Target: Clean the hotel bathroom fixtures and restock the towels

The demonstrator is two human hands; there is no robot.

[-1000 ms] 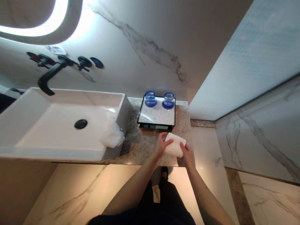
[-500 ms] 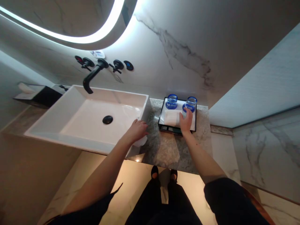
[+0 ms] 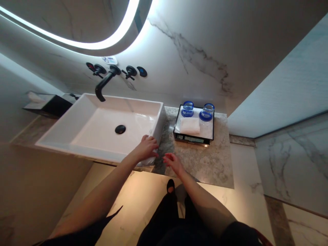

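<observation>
My left hand (image 3: 147, 148) is at the right front corner of the white sink (image 3: 74, 149), its fingers curled down over a white cloth (image 3: 147, 162) that shows only in part beneath the palm. Just to its right, above the stone counter (image 3: 212, 164), is my right hand (image 3: 174, 163), fingers loosely bent and apart, with nothing visible in them. Behind it stands a black-edged tray (image 3: 208, 131) carrying a folded white towel (image 3: 190, 126) and two upside-down glasses, a left glass (image 3: 188, 106) and a right glass (image 3: 208, 108), by blue round labels.
A black wall tap (image 3: 104, 84) reaches over the sink, with a cross handle on each side. At the far left stands a dark tissue box (image 3: 55, 106). A lit mirror (image 3: 77, 20) hangs above. The counter's front edge runs just before my legs.
My right hand has left the folded towel on the tray and come down and left toward my left hand. My left hand has shifted slightly toward me along the sink corner.
</observation>
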